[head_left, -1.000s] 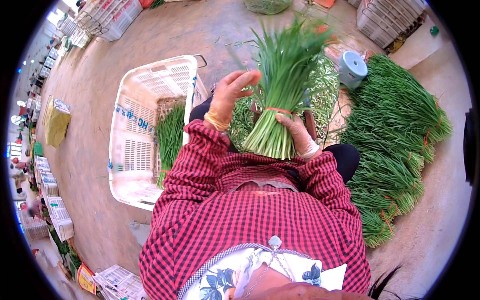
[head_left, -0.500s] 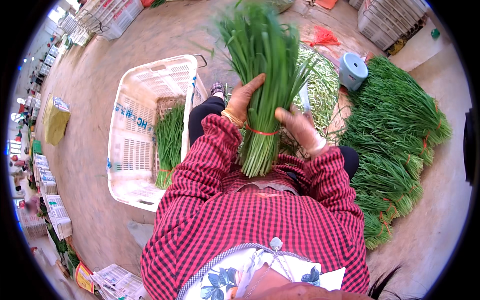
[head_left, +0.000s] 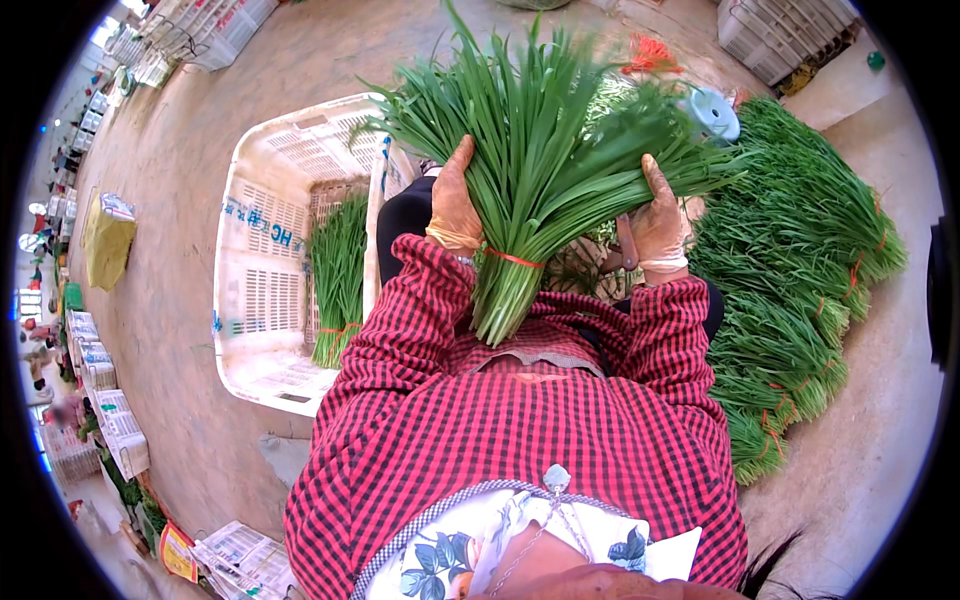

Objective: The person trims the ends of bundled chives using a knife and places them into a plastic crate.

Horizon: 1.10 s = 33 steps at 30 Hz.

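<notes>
A large bundle of green garlic chives [head_left: 530, 180] is tied near its stem ends by a red band [head_left: 514, 257]. It rests stems-down against my lap, its leaves fanned wide to both sides. My left hand [head_left: 455, 205], in a thin glove, grips the left side of the leaves with its thumb up; its fingers are mostly hidden behind them. Similarly gloved, my right hand [head_left: 660, 220] holds the right-hand leaves between raised thumb and hidden fingers. Just beside it a brown handle-like piece [head_left: 627, 242] shows; what it belongs to is unclear.
A white plastic crate [head_left: 245, 330] at my left contains tied chives [head_left: 338, 280]. Many banded bundles [head_left: 790, 290] are piled on the floor at my right, near a light-blue stool [head_left: 713, 113]. Red ties [head_left: 652, 55] lie beyond. Stacked crates [head_left: 785, 35] stand far right.
The leaves, upright and blurred before, now spread out left and right. My right hand has moved up and right from beside the band into the leaves; my left hand has shifted slightly left.
</notes>
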Motion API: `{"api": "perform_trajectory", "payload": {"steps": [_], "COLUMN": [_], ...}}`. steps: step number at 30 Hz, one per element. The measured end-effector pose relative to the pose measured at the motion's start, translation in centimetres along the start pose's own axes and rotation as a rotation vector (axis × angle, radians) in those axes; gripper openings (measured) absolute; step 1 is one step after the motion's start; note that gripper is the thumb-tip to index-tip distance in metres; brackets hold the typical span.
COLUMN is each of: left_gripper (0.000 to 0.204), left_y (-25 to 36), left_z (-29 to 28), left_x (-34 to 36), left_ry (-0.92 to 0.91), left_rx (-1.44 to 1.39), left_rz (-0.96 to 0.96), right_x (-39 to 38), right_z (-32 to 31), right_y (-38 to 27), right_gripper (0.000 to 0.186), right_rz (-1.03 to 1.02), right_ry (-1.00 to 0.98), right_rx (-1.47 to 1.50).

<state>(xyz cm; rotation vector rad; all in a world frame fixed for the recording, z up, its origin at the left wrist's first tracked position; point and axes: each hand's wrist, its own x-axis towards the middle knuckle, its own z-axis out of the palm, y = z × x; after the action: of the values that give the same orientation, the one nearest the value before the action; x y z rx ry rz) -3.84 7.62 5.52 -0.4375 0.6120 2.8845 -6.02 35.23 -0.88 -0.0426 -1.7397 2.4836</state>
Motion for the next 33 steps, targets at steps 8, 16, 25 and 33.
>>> {"api": "perform_trajectory", "payload": {"steps": [8,16,25,33], "left_gripper": [0.037,0.039,0.037,0.038], "left_y": [0.1,0.0,0.5,0.1], "left_z": [-0.2,-0.1,0.8,-0.9], "left_x": [0.1,-0.3,-1.3,-1.0], "left_ry": [-0.050,-0.063,-0.223,-0.147], "left_rx": [-0.038,0.075,-0.061,-0.058], "left_rz": [0.019,0.026,-0.044,-0.045], "right_x": [-3.3,-3.2,-3.7,-3.8], "right_z": [5.4,3.4,9.9,11.2], "right_y": [-7.3,-9.9,-11.7,-11.1], "right_gripper": [0.038,0.032,0.016,0.012], "right_rz": [0.175,0.096,-0.897,-0.799], "right_ry": [-0.033,-0.146,-0.449,-0.426], "right_rx": [0.315,-0.421,-1.306,-1.051]}}
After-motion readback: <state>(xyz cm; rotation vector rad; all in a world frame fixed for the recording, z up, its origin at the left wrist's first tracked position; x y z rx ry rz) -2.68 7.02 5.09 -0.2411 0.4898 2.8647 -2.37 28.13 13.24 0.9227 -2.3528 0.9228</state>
